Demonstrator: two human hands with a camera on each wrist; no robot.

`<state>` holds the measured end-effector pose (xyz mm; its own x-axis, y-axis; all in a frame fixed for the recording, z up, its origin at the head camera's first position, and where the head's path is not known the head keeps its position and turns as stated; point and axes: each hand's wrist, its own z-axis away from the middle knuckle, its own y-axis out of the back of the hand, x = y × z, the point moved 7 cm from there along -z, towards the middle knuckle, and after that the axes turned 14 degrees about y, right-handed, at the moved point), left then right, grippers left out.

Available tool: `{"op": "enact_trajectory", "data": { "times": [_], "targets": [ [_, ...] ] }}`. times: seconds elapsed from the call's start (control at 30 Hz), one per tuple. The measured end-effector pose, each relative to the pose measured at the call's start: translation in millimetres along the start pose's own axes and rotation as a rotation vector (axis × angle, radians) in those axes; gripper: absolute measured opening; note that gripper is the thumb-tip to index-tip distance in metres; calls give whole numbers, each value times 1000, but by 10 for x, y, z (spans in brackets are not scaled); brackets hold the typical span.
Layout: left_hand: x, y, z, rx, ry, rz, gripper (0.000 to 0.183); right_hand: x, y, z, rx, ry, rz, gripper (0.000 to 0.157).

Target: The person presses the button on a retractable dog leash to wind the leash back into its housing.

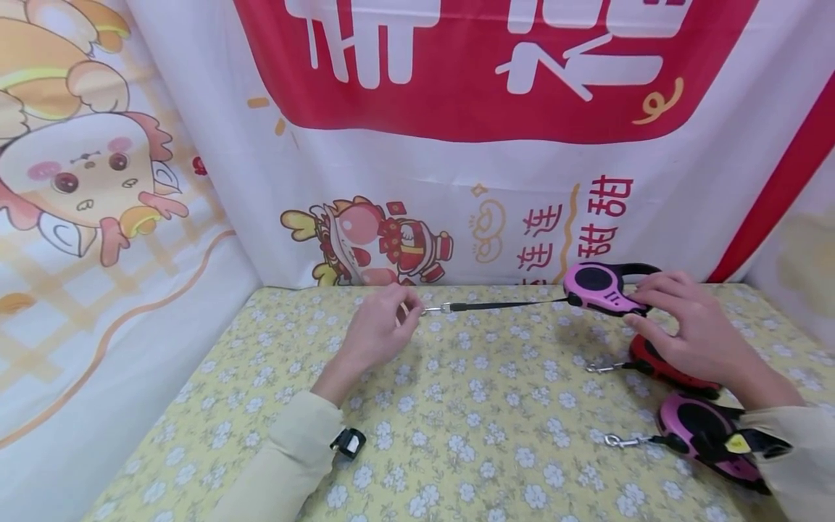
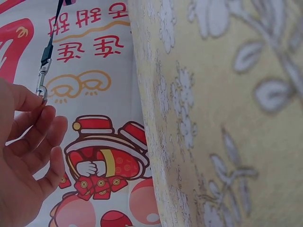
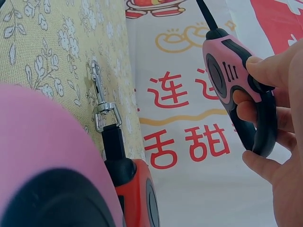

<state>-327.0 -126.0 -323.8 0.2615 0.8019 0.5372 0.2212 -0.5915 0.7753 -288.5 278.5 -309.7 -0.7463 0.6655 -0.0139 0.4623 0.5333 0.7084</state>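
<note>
A pink and black retractable dog leash (image 1: 593, 286) is held up near the table's back by my right hand (image 1: 694, 330). In the right wrist view, fingers curl round its black loop handle (image 3: 267, 123), with the thumb over the button area. Its black strap (image 1: 502, 305) runs out taut to the left. At the strap's end, my left hand (image 1: 381, 326) pinches the metal snap hook (image 2: 41, 85) between thumb and forefinger. Below the right hand lie a red leash (image 1: 665, 366) and a second pink leash (image 1: 701, 428), their hooks pointing left.
A yellow floral cloth (image 1: 470, 406) covers the table. Behind it hangs a white and red printed curtain (image 1: 483, 109), and another printed cloth (image 1: 98, 290) hangs at the left. The red leash's hook (image 3: 99, 90) lies on the cloth.
</note>
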Motion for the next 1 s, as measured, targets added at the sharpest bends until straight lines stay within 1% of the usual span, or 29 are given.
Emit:
{"op": "enact_trajectory", "data": {
  "times": [0.1, 0.23, 0.37, 0.57, 0.83, 1.0],
  "targets": [
    [4, 5, 9, 5, -4, -4, 5, -7, -12, -6, -8, -2, 3, 27],
    [-1, 17, 23, 10, 10, 4, 6, -11, -24, -11, -14, -9, 6, 28],
    [0, 15, 31, 8, 19, 12, 8, -21, -26, -4, -11, 3, 13, 28],
    [27, 3, 35, 9, -15, 9, 9, -38, -22, -4, -11, 10, 10, 28],
    [63, 18, 44, 31, -38, 6, 7, -46, -34, -35, -54, -49, -13, 30],
    [79, 19, 34, 33, -53, 13, 7, -47, -28, -33, -51, -39, -9, 30]
  ]
}}
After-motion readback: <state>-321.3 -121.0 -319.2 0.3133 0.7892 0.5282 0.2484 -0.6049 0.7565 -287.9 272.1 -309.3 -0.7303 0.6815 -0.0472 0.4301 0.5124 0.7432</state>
